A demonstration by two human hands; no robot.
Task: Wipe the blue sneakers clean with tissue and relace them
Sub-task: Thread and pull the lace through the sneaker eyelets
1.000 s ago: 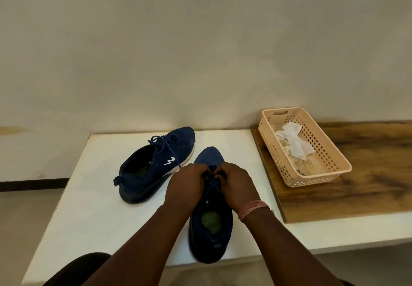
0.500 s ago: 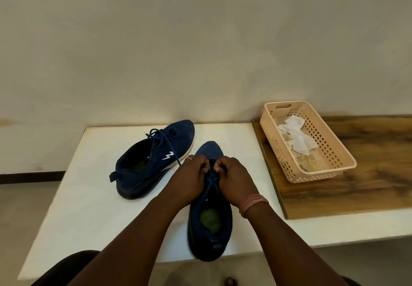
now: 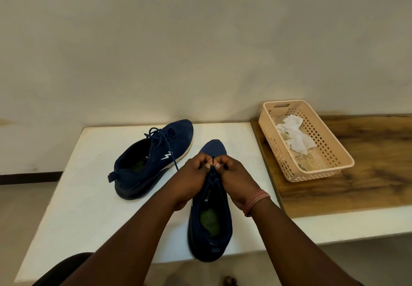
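Both hands meet over the near sneaker [image 3: 209,225]: the left hand [image 3: 192,177] and right hand [image 3: 236,179] each pinch its dark lace [image 3: 213,172] with curled fingers, knuckles almost touching. That sneaker stands at the front edge of the white bench [image 3: 89,196], heel overhanging. The other sneaker [image 3: 147,158] lies toward the back edge. A peach basket [image 3: 334,152] holding crumpled tissue [image 3: 296,135] sits on the wooden board [image 3: 367,174] at the right.

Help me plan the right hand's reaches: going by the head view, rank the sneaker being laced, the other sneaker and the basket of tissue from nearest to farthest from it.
1. Sneaker being laced: under the right hand, lace pinched.
2. Other sneaker: to the left, beyond the left hand.
3. Basket: to the right, on the wooden board.
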